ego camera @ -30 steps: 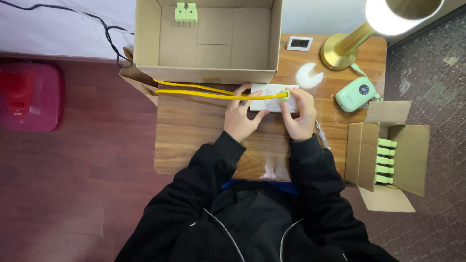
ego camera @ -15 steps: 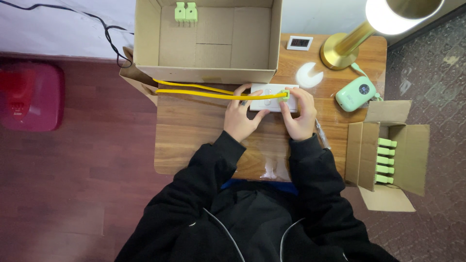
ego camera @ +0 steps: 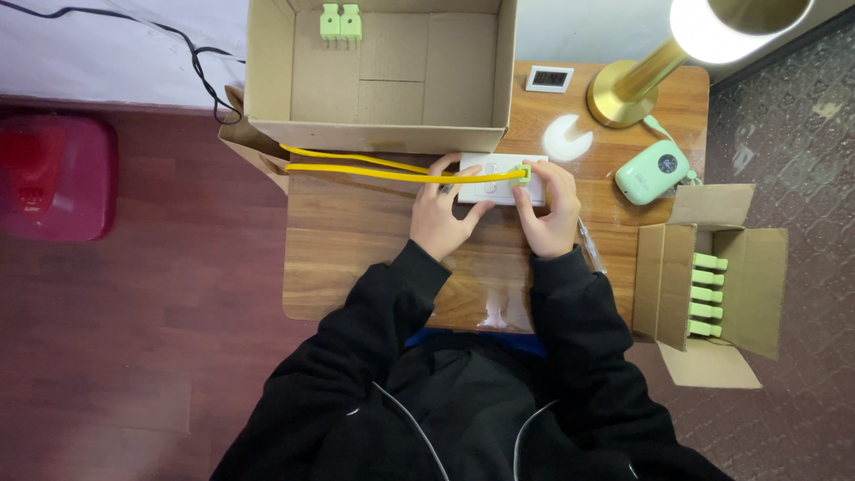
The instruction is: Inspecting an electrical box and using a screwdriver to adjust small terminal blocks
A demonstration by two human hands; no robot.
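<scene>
White socket panel (ego camera: 496,178) flat on wooden table (ego camera: 356,249), lying under and between both sets of fingertips, just in front of big open cardboard box (ego camera: 378,67); yellow cable (ego camera: 392,171) running from left of fingers across panel top to small green plug (ego camera: 525,174) at panel's right end. Step in hand, as judged: seating green plug into panel while steadying panel; next move likely calls for firm downward press at plug end with panel kept from sliding. Left hand (ego camera: 443,218): fingers spread slightly, tips resting on panel's left half, thumb at its near edge; clamped lightly on panel, not wrapped round it. Right hand (ego camera: 548,209): fingers together, curled over panel's right end, index tip touching green plug; pinched on plug and panel edge, exact grip partly hidden by knuckles. Beyond fingertips: two green plugs (ego camera: 340,21) at far wall of big box. Right of right hand: white crescent piece (ego camera: 566,139), mint-green handheld device (ego camera: 655,171), gold lamp base (ego camera: 623,93), small digital display (ego camera: 549,79); farther right, small cardboard box (ego camera: 712,285) with row of green plugs. Near right wrist: thin pen-like tool (ego camera: 590,245), kind unclear. Red object (ego camera: 53,174) on floor well left.
</scene>
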